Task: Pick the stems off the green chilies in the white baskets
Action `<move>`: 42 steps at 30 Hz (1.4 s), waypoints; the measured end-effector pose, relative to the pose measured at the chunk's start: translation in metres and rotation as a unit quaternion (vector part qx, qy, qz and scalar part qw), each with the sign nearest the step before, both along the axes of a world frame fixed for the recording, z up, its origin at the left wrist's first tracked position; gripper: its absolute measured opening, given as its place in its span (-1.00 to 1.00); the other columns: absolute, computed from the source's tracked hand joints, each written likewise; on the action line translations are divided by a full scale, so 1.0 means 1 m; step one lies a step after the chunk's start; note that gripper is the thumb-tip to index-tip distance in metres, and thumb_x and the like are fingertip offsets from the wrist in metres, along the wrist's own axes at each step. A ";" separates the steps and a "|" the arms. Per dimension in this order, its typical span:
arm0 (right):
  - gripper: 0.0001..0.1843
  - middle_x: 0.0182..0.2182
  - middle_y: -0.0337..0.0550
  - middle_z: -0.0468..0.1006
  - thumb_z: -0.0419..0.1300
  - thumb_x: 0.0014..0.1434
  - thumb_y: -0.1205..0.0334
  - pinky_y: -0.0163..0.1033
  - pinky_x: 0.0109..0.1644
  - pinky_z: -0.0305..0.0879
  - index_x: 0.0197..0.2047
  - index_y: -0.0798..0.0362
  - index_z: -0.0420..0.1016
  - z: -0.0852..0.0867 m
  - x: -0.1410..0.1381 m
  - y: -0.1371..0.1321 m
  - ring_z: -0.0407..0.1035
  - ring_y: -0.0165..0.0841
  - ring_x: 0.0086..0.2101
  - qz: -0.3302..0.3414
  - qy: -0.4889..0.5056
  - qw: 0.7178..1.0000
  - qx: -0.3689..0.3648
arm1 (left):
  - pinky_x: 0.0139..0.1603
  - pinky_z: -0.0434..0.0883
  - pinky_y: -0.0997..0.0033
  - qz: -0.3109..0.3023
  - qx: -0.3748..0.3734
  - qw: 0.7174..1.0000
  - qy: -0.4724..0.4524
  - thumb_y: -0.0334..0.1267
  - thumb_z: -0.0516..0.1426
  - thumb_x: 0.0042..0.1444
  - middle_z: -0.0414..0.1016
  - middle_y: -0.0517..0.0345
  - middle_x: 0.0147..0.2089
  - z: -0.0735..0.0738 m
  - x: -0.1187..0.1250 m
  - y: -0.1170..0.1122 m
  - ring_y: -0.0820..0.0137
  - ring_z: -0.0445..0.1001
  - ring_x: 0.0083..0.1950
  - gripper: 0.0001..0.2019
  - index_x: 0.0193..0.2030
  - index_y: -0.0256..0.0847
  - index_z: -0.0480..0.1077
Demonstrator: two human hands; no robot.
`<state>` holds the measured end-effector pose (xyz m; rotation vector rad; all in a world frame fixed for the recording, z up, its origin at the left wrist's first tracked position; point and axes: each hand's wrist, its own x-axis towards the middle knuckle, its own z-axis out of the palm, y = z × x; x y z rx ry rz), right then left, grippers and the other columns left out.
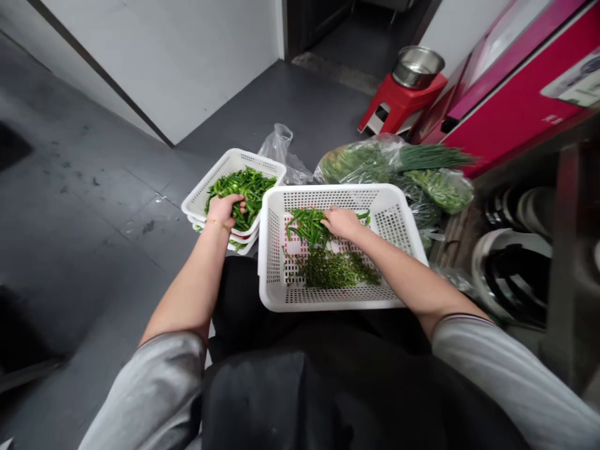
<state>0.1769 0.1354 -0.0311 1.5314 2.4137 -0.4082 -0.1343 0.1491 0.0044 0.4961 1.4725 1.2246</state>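
in the head view, shows a left hand (225, 209) with curled fingers at a glossy heap of slim green peppers (250, 186), inside a small white basket (209, 178) of perforated plastic; cannot tell, from this angle, about any pepper in that narrow grip. shows a right hand (340, 222), fingers bent downward and drawn close together, touching a smaller pile of long tapering peppers (307, 224) in a larger rectangular basket (328, 305) with rounded corners and latticed walls; again cannot tell about a firm hold. nearer the body, in that larger basket, shows a wispy, matted heap of thin dark-green stems (335, 269). beyond, shows a crumpled clear bag (281, 147), crinkled plastic around bagged greens (360, 159), straight grassy stalks (435, 155), and a smooth, shiny round metal bowl (419, 67) on a red stool (404, 94).
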 end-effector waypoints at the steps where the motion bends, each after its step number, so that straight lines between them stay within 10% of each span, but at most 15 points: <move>1: -0.61 -0.05 0.23 0.48 0.00 0.33 0.09 -0.19 -0.17 0.28 -0.03 0.21 0.46 -0.008 -0.009 0.007 0.41 -0.17 -0.15 -0.009 0.001 1.000 0.004 | -0.57 0.26 0.51 0.004 -0.027 1.000 0.015 -0.41 0.33 -0.15 0.41 0.10 -0.52 -0.002 -0.016 0.014 0.53 0.29 -0.53 -0.78 -0.41 -0.30 0.36; 9: -0.82 -0.20 0.16 0.56 0.10 0.20 0.25 -0.17 -0.10 0.33 -0.23 0.16 0.46 -0.026 -0.016 0.008 0.46 -0.18 -0.18 -0.058 0.043 0.997 -0.016 | -0.22 0.37 0.32 0.039 -0.026 0.973 0.226 -0.16 0.30 0.03 0.41 0.04 -0.19 0.005 -0.064 0.044 0.45 0.37 -0.28 -0.59 -0.11 -0.40 0.31; 12: -0.83 -0.41 -0.01 0.57 0.10 0.18 0.18 -0.20 -0.21 0.39 -0.34 0.10 0.42 -0.011 0.005 -0.006 0.48 -0.27 -0.34 -0.174 0.225 0.954 -0.094 | -0.28 0.38 0.40 -0.007 0.053 0.981 0.185 -0.27 0.25 0.05 0.46 0.08 -0.22 0.015 -0.026 0.013 0.45 0.44 -0.30 -0.72 -0.12 -0.33 0.39; 17: -0.63 -0.56 -0.21 0.48 0.20 0.03 -0.12 -0.24 -0.43 0.36 -0.38 0.05 0.39 0.010 0.015 -0.049 0.38 -0.39 -0.57 -0.270 0.516 0.773 -0.252 | -0.34 0.41 0.46 -0.342 0.077 0.936 0.008 -0.39 0.36 -0.22 0.53 0.12 -0.40 0.006 0.098 -0.073 0.44 0.49 -0.38 -0.68 -0.26 -0.27 0.46; 24: -0.66 -0.42 -0.05 0.48 0.00 0.20 0.12 -0.29 -0.33 0.18 -0.50 0.07 0.41 0.031 0.017 -0.106 0.35 -0.35 -0.37 -0.076 0.254 0.964 0.032 | -0.46 0.49 0.34 -0.361 -0.082 0.911 -0.184 -0.26 0.40 -0.22 0.54 0.08 -0.50 -0.029 0.171 -0.134 0.31 0.54 -0.50 -0.52 -0.16 -0.30 0.33; 32: -0.56 -0.58 -0.15 0.48 -0.09 0.27 0.04 -0.30 -0.47 0.23 -0.38 0.11 0.49 0.009 0.033 -0.065 0.34 -0.38 -0.58 -0.155 0.369 0.904 -0.152 | -0.41 0.52 0.35 -0.507 -0.082 0.836 -0.194 -0.28 0.34 -0.14 0.59 -0.10 -0.34 -0.009 0.132 -0.138 0.23 0.60 -0.36 -0.58 -0.12 -0.37 0.41; 39: -0.68 -0.09 0.23 0.56 0.16 0.18 0.10 -0.19 -0.11 0.28 -0.19 0.20 0.54 -0.030 0.002 -0.014 0.44 -0.11 -0.08 -0.092 0.040 0.992 -0.074 | -0.51 0.45 0.38 -0.175 -0.097 0.956 -0.213 -0.34 0.18 -0.10 0.26 0.32 -0.67 -0.031 0.128 -0.098 0.53 0.28 -0.66 -0.86 -0.50 -0.27 0.26; 42: -0.71 -0.20 0.08 0.60 0.11 0.23 0.09 -0.24 -0.17 0.26 -0.28 0.12 0.53 -0.025 0.000 -0.030 0.46 -0.20 -0.15 -0.078 0.055 0.993 -0.071 | -0.62 0.28 0.51 -0.150 -0.113 0.968 -0.166 -0.31 0.18 -0.03 0.18 0.36 -0.68 -0.044 0.141 -0.089 0.57 0.15 -0.70 -0.89 -0.44 -0.30 0.34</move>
